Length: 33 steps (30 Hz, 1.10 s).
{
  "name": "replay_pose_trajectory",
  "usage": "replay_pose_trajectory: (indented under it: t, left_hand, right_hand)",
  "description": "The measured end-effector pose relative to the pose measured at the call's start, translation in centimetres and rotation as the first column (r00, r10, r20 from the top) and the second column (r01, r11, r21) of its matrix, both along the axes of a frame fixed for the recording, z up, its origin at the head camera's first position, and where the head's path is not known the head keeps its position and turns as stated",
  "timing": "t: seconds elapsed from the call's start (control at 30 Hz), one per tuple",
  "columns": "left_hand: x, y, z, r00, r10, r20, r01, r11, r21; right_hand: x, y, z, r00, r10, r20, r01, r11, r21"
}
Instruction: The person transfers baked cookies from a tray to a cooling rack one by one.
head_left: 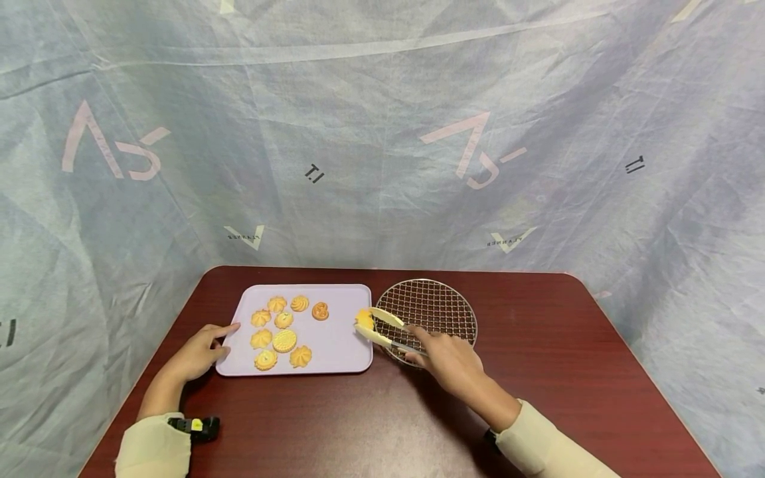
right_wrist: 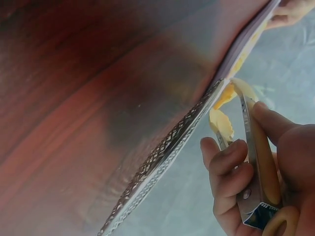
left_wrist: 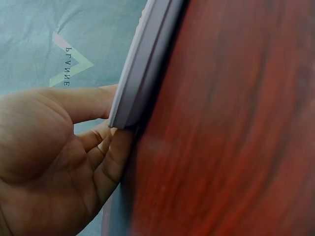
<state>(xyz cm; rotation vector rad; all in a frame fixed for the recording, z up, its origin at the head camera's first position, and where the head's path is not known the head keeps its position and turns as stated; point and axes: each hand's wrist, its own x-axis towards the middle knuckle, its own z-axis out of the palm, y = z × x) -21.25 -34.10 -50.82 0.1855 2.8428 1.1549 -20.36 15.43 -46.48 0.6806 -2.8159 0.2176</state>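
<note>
My left hand (head_left: 200, 352) pinches the left rim of a pale lilac tray (head_left: 340, 358); in the left wrist view the thumb is above the tray's edge and the other fingers are curled at its underside. Several golden cookies (head_left: 284, 340) lie on the tray, mostly on its left half. With my right hand (head_left: 451, 358) I grip metal tongs (right_wrist: 251, 147) with cream-coloured tips. Between those tips sits a yellow-orange cookie (head_left: 364, 319), at the tray's right edge. The right wrist view shows my fingers and thumb around the tong arms.
A round wire rack (head_left: 442, 305) stands right beside the tray, partly beneath my right hand and the tongs. Both are on a dark red wooden table (head_left: 538, 372). A grey printed cloth (head_left: 370, 199) hangs behind the table and along its sides.
</note>
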Motion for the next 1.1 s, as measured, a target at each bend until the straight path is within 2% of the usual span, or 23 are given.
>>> replay_pose_trajectory:
  t: [0.27, 0.63, 1.1]
  left_hand:
    - [0.0, 0.0, 0.0, 1.0, -0.004, -0.004, 0.004, 1.0, -0.003]
    - [0.0, 0.1, 0.0, 1.0, 0.0, 0.001, 0.0, 1.0, -0.004]
    - [-0.1, -0.1, 0.0, 1.0, -0.006, -0.004, 0.006, 1.0, -0.008]
  right_hand:
    - [-0.2, 0.7, 0.0, 0.999, -0.03, 0.035, 0.031, 1.0, -0.006]
    - [-0.4, 1.7, -0.1, 1.0, -0.026, -0.012, 0.026, 1.0, -0.007]
    - [-1.0, 2.8, 0.2, 0.994, -0.102, 0.044, 0.101, 0.995, 0.015]
